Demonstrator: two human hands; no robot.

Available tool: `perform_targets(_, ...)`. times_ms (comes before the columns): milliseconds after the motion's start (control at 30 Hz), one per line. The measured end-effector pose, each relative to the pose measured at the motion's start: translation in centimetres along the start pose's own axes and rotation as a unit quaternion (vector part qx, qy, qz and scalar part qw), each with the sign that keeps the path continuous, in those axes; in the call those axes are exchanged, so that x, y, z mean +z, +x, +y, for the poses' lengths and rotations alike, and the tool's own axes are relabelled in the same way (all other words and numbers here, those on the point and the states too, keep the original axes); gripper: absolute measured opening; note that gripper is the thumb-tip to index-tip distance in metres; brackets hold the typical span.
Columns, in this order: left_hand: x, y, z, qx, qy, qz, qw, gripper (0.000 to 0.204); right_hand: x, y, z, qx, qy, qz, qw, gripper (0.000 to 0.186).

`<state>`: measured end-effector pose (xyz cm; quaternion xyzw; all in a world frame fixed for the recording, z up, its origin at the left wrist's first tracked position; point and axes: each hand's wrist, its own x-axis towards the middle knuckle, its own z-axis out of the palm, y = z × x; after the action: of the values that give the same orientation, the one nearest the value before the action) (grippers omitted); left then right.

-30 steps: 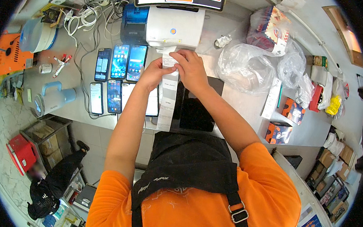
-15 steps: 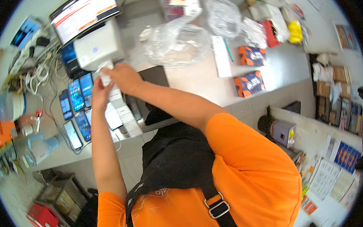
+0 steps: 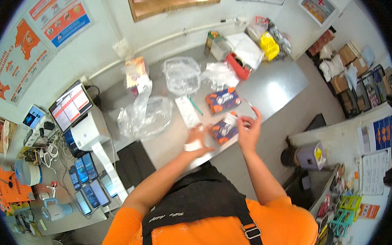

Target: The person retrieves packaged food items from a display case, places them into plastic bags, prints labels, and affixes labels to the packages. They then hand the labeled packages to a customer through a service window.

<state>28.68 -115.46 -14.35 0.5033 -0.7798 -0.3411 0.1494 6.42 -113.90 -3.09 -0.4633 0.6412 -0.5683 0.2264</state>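
My right hand [image 3: 250,131] pinches a small white paper slip [image 3: 232,118] at the nearer blue-and-orange box [image 3: 224,129]. My left hand [image 3: 197,140] has spread fingers at that box's left side on the steel counter, with a white slip [image 3: 193,145] lying across its back. A second blue-and-orange box [image 3: 223,100] sits just behind the first. A long white paper [image 3: 186,113] and a green pen [image 3: 195,105] lie to their left. A paper strip [image 3: 108,165] trails from the white printer [image 3: 92,127] over toward several phones [image 3: 89,165].
Clear plastic bags [image 3: 144,119] and a red tape dispenser [image 3: 237,66] stand along the back of the counter [image 3: 280,98]. At the left are a screen [image 3: 70,106], cables and a blue tumbler [image 3: 56,210]. A walled ledge [image 3: 317,130] and stacked cardboard boxes [image 3: 349,69] are at the right.
Both hands have left the printer's paper strip and moved right to the boxes, the right one now holding a separate slip. The view has swung toward the right end of the counter.
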Motion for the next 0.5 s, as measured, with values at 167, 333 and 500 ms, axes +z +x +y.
perform_targets(167, 6.5, 9.1, 8.1, -0.123, 0.133, -0.118, 0.976, 0.152, -6.6, 5.6, 9.2, -0.113, -0.137, -0.028, 0.984, 0.073)
perform_targets(333, 8.1, 10.0, 7.8, -0.116, 0.126, -0.058, 0.984, 0.155, -4.5, 7.5, 18.9, -0.294, -0.204, -0.189, 0.914, 0.064)
perform_targets(500, 8.4, 10.9, 8.4, -0.146, 0.152, -0.045, 0.976, 0.143, -3.0, 9.2, 21.9, -0.355, -0.178, -0.198, 0.896, 0.081)
